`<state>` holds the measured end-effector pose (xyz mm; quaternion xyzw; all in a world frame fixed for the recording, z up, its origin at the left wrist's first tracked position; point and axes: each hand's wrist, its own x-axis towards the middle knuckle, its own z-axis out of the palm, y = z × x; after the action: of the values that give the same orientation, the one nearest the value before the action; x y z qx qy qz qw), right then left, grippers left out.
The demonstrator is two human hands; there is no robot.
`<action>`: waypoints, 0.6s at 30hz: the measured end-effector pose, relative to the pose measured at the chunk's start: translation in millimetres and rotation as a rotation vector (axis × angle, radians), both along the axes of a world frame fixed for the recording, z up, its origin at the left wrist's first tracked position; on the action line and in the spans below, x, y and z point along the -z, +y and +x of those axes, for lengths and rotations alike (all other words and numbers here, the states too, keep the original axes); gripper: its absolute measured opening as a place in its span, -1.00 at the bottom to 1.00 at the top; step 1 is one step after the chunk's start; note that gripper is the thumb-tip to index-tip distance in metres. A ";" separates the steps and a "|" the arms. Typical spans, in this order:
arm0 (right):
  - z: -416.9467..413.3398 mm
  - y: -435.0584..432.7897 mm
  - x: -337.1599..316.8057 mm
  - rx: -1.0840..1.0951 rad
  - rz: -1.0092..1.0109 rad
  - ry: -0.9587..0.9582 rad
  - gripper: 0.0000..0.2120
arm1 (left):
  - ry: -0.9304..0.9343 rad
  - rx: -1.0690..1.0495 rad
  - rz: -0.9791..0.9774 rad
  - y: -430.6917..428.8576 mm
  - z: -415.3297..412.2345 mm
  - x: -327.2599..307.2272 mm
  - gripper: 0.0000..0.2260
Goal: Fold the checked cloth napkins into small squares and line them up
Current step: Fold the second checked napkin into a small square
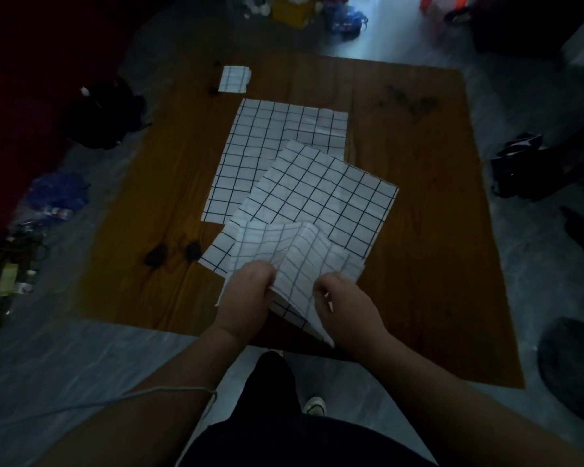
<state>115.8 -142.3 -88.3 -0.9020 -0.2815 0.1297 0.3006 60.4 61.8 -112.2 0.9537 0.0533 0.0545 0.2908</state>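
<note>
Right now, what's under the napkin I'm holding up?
The held napkin, gripped by left hand and right hand, hangs over a tilted flat napkin on the table. That napkin's near part is covered.

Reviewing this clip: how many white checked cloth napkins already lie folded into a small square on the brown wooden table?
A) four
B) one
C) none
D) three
B: only one small folded checked square lies near the far left corner of the brown wooden table. The far flat napkin and the angled flat napkin lie spread open, and the left hand and right hand grip the held napkin.
</note>
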 end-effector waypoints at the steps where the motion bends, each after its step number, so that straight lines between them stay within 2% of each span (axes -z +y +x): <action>1: 4.0 1.5 -6.9 0.009 0.026 0.011 -0.93 | -0.008 0.006 -0.028 2.9 -0.6 -7.4 -0.83; 5: 17.8 4.1 -37.0 0.033 0.116 -0.004 -0.92 | 0.071 -0.150 -0.320 4.4 -4.2 -50.0 -0.83; 7: 21.2 3.8 -53.0 0.024 0.153 -0.037 -0.94 | 0.045 -0.195 -0.482 1.6 -3.7 -74.5 -0.82; 12: 21.1 -0.2 -103.6 -0.044 0.202 -0.111 -0.75 | -0.029 -0.130 -0.710 -6.1 -3.1 -136.3 -0.88; 15: 16.3 -5.5 -139.7 -0.072 0.207 -0.082 -0.66 | -0.075 -0.039 -0.763 -16.5 -7.2 -176.5 -0.93; 18: 12.3 -14.2 -175.2 -0.076 0.203 -0.057 -0.68 | -0.121 0.030 -0.770 -26.1 -13.3 -213.5 -0.89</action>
<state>128.1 -156.5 86.9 -0.8589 -0.3357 0.0861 0.3772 47.2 35.7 101.3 0.7704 0.0386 0.0825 0.6310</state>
